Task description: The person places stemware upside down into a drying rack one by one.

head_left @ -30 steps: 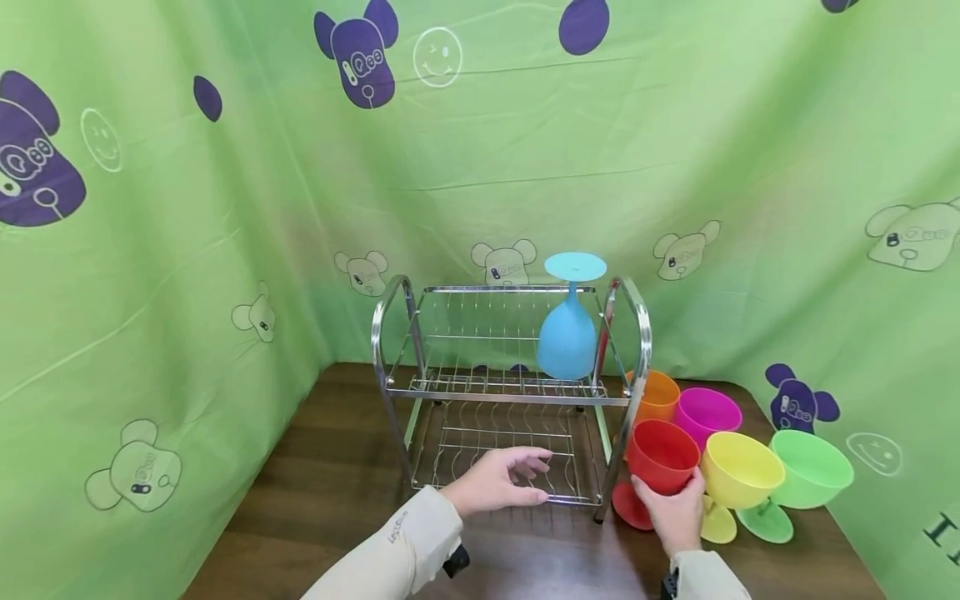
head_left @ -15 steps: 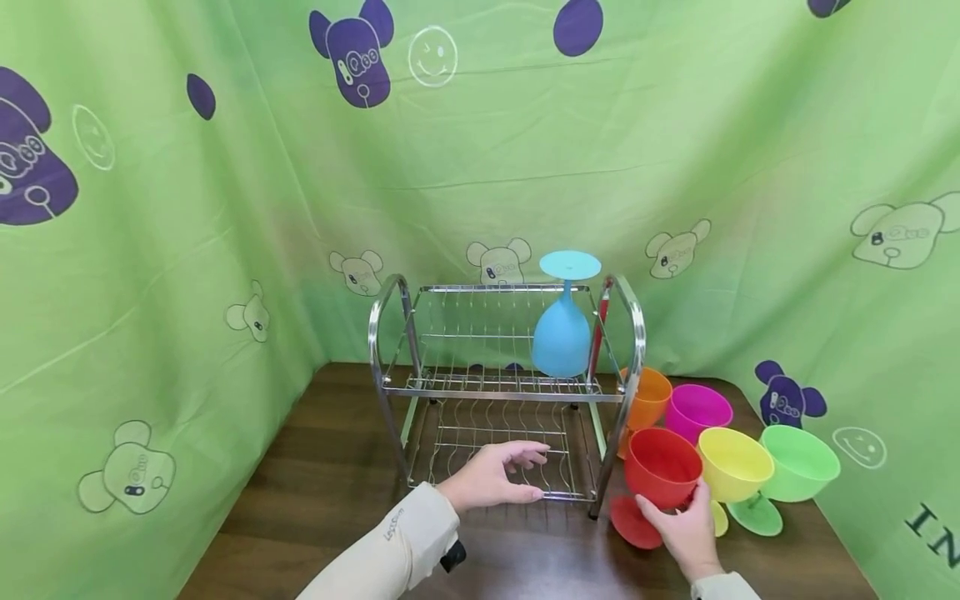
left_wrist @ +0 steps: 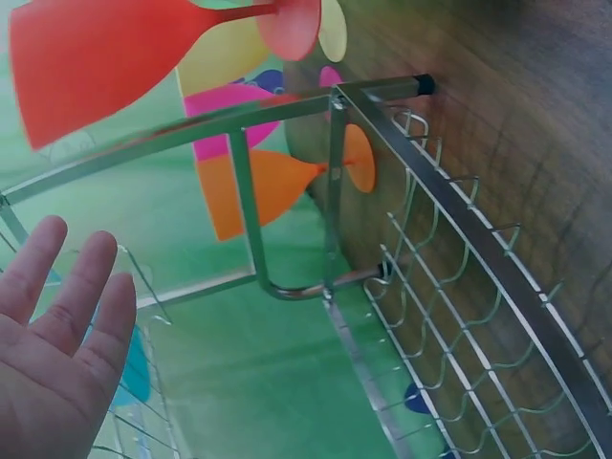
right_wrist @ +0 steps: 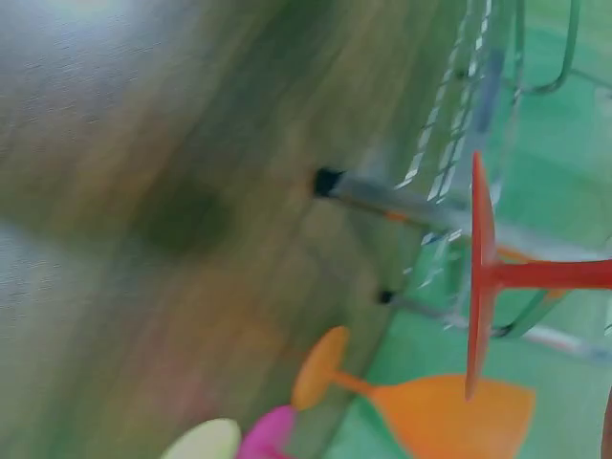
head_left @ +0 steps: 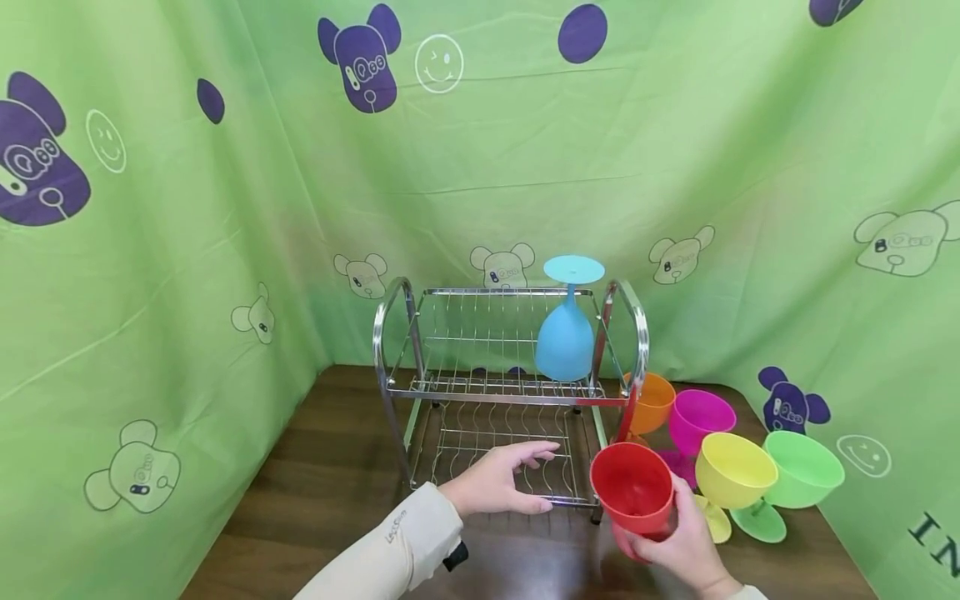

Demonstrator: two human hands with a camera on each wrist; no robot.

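My right hand (head_left: 690,537) grips a red plastic goblet (head_left: 633,487) around its bowl, mouth up, in front of the dish rack's right front leg. The right wrist view shows the goblet's stem and round foot (right_wrist: 482,277) lifted off the table. My left hand (head_left: 498,481) hovers before the lower tier with relaxed, spread fingers and holds nothing; its palm side shows in the left wrist view. On the upper tier of the chrome dish rack (head_left: 510,398), a blue goblet (head_left: 565,340) stands upside down at the right end.
Right of the rack stand an orange goblet (head_left: 651,403), a magenta goblet (head_left: 697,421), a yellow goblet (head_left: 735,471) and a light green goblet (head_left: 804,471), all upright on the brown wooden table (head_left: 300,508). A green patterned cloth (head_left: 480,167) hangs behind and at both sides.
My right hand has lifted the red goblet from its place beside the yellow one and moved it left and nearer to me. The left hand has barely moved.
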